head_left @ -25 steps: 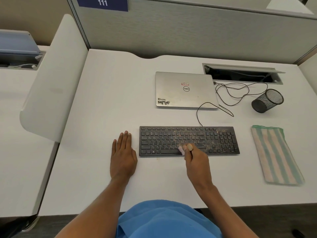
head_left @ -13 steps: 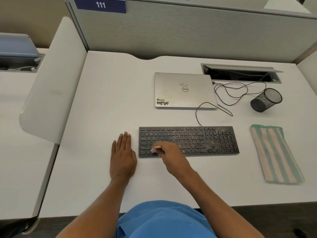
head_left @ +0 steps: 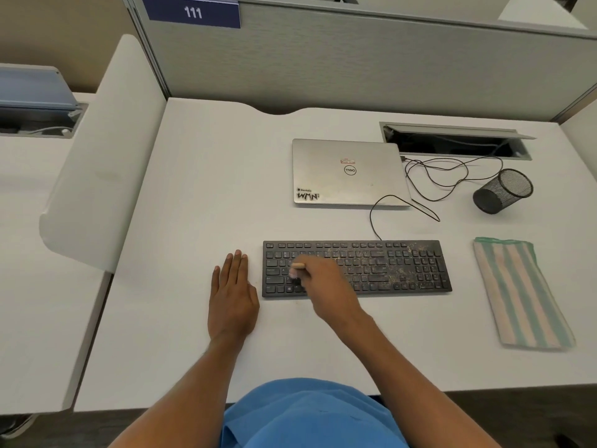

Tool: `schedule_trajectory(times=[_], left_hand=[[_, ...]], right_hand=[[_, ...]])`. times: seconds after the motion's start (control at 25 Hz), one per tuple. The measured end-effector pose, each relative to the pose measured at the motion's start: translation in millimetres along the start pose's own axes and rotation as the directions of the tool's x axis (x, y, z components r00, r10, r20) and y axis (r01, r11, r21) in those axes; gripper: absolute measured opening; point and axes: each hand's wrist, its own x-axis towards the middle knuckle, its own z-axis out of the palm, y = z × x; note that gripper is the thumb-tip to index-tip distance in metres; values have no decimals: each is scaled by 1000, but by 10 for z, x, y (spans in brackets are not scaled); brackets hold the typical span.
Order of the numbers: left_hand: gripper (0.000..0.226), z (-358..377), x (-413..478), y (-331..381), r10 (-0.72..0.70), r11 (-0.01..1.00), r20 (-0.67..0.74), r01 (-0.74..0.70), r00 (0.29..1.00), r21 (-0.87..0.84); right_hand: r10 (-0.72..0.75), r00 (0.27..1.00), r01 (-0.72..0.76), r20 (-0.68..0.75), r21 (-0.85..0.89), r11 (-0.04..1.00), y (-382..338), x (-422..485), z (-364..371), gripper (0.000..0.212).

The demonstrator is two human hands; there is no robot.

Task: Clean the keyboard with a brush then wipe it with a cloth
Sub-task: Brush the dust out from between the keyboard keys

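And there was the right hand [head_left: 326, 286], out over the left end of the black keyboard [head_left: 387, 270], fingers curled tight round a small brush [head_left: 298, 266]. Its wooden handle poked out to the left past the knuckles, and the pale bristles were down on the lower-left rows (the picture was blurred there, so exactly which keys could not be told). That grip looked chosen for short, firm strokes. The left hand [head_left: 232, 295] lay flat on the white desk [head_left: 193, 205] just left of the keyboard, fingers straight and together, holding nothing, close to the keyboard's edge but not touching it; probably parked there for balance. The keyboard sat in the near middle of the desk, gritty specks thick toward its right half, so the brushing looked far from done. The striped cloth [head_left: 520, 292] waited folded, well off to the right, untouched, ready for the wipe.
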Motion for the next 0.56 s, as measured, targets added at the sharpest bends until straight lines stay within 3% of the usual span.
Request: schedule_trajectory(times=[0.12, 0.2, 0.36, 0.48, 0.56], left_hand=[[68, -4, -5, -6, 0, 1000, 5, 0, 1000, 10], [68, -9, -9, 3, 6, 1000, 4, -6, 1000, 9], [69, -9, 0, 5, 9, 1000, -11, -9, 1000, 2], [68, 0, -7, -6, 13, 1000, -11, -13, 1000, -1], [68, 3, -7, -8, 16, 1000, -10, -16, 1000, 2]], right_hand=[[-56, 996, 58, 69, -17, 998, -131, 100, 70, 18], [-20, 995, 22, 93, -15, 1000, -90, 116, 53, 19], [161, 987, -162, 30, 58, 985, 207, 74, -182, 24], [416, 909, -399, -4, 272, 875, 387, 87, -326, 24], [445, 895, -428, -22, 239, 872, 348, 130, -313, 29]])
